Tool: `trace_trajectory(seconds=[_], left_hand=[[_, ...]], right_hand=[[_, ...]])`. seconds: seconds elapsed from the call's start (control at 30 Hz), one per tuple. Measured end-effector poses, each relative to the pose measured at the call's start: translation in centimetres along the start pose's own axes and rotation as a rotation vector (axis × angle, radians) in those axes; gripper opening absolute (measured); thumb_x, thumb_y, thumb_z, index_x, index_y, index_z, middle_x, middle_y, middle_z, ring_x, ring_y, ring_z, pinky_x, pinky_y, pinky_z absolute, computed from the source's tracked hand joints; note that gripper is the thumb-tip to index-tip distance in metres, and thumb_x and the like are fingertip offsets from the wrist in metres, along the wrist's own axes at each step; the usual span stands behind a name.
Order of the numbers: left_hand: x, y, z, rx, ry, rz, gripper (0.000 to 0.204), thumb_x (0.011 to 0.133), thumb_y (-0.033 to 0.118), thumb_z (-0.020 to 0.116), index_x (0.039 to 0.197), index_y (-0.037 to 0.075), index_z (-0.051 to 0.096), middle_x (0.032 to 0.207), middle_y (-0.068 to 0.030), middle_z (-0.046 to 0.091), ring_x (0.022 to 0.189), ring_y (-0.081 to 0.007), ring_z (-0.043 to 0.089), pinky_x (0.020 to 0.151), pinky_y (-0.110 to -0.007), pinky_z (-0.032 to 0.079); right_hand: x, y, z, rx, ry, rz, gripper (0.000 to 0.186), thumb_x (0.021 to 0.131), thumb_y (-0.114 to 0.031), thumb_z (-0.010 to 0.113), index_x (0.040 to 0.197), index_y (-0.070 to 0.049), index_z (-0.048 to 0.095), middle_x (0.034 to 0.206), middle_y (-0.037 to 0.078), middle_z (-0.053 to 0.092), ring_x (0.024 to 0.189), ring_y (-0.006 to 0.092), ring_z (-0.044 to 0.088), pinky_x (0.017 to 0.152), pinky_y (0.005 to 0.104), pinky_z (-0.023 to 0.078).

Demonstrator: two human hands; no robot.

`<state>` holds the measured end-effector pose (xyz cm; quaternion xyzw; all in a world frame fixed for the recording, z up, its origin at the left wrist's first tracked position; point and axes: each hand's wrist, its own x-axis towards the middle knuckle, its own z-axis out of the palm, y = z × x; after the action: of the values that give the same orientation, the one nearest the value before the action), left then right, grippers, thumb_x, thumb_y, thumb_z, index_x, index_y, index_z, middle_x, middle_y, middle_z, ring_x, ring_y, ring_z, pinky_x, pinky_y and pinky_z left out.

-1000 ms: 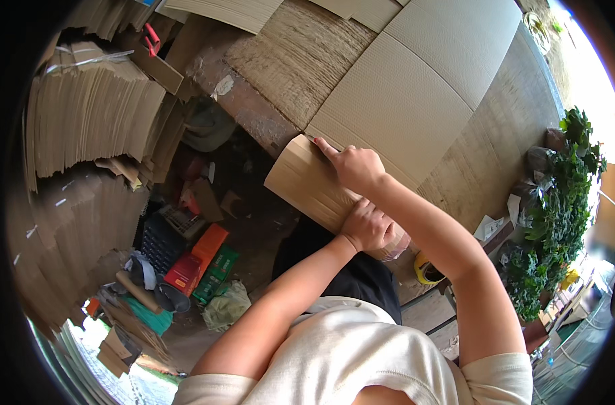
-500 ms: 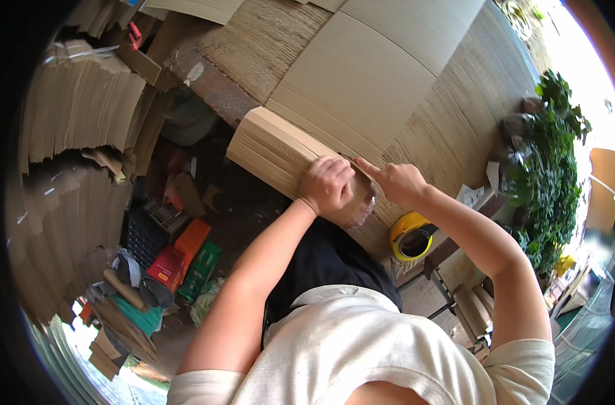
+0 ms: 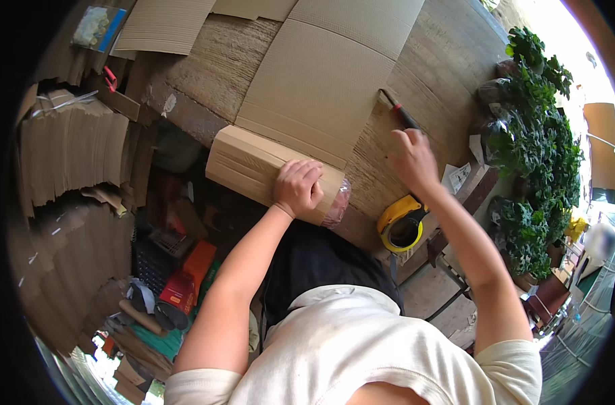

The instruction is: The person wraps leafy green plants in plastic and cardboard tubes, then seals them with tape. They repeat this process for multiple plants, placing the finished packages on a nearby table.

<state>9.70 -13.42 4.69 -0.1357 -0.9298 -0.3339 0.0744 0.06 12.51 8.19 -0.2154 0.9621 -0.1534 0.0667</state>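
Note:
A long, narrow cardboard box (image 3: 243,158) lies along the table's near edge, tilted across my front. Clear plastic with something pinkish inside (image 3: 337,206) sticks out at its right end. My left hand (image 3: 299,187) presses down on the box with curled fingers, gripping its upper side. To the right, my right hand (image 3: 415,160) hovers over the wooden table, its fingers slightly apart and a little blurred. Just beyond those fingertips is a knife-like tool (image 3: 400,110) with a dark handle and a red band. A yellow tape dispenser (image 3: 383,226) stands right of the box.
Flat cardboard sheets (image 3: 314,81) cover part of the wooden table (image 3: 439,88). Stacks of cardboard (image 3: 74,155) rise at the left, above a clutter of boxes and a dark crate (image 3: 152,260). Leafy green plants (image 3: 540,169) line the right side.
My right hand has moved from the box's right end out over the table, and the dark tool now shows past its fingers. My left hand stays on the box. The view has shifted.

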Motion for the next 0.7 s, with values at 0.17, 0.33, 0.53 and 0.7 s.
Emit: trace_trajectory(seconds=[0.17,0.33,0.53,0.7], left_hand=[[-0.1,-0.1,0.1,-0.001,-0.029,0.011,0.021,0.069,0.012,0.051,0.088,0.009,0.06,0.098,-0.0055,0.065,0.094,-0.0244,0.061,0.088,-0.039,0.043],[-0.3,-0.1,0.0,-0.008,-0.016,-0.006,0.023,0.068,0.013,0.052,0.089,0.009,0.061,0.098,-0.0055,0.065,0.095,-0.0246,0.061,0.088,-0.04,0.042],[-0.3,-0.2,0.2,-0.032,0.001,-0.009,0.024,0.067,0.013,0.052,0.089,0.008,0.06,0.098,-0.0064,0.065,0.095,-0.0243,0.061,0.088,-0.04,0.043],[-0.5,-0.1,0.0,-0.034,0.009,-0.02,0.023,0.068,0.013,0.052,0.089,0.008,0.06,0.097,-0.0066,0.064,0.096,-0.024,0.06,0.087,-0.04,0.042]], right_hand=[[0.5,-6.0,10.0,0.558,-0.352,0.754,0.038,0.066,-0.017,0.076,0.093,0.003,0.059,0.089,0.019,0.065,0.083,0.0298,0.064,0.074,0.0364,0.051],[1.1,-7.4,9.6,0.879,-0.46,1.071,0.037,0.068,-0.018,0.075,0.095,0.004,0.062,0.09,0.02,0.066,0.086,0.0298,0.064,0.074,0.0361,0.05],[0.4,-7.8,10.7,0.713,-0.363,0.892,0.034,0.074,-0.019,0.07,0.099,0.002,0.063,0.093,0.02,0.066,0.087,0.0313,0.064,0.077,0.0378,0.048],[0.3,-9.0,9.9,0.527,-0.2,0.809,0.03,0.07,-0.012,0.072,0.093,0.003,0.059,0.087,0.022,0.064,0.088,0.036,0.062,0.078,0.0402,0.048]])
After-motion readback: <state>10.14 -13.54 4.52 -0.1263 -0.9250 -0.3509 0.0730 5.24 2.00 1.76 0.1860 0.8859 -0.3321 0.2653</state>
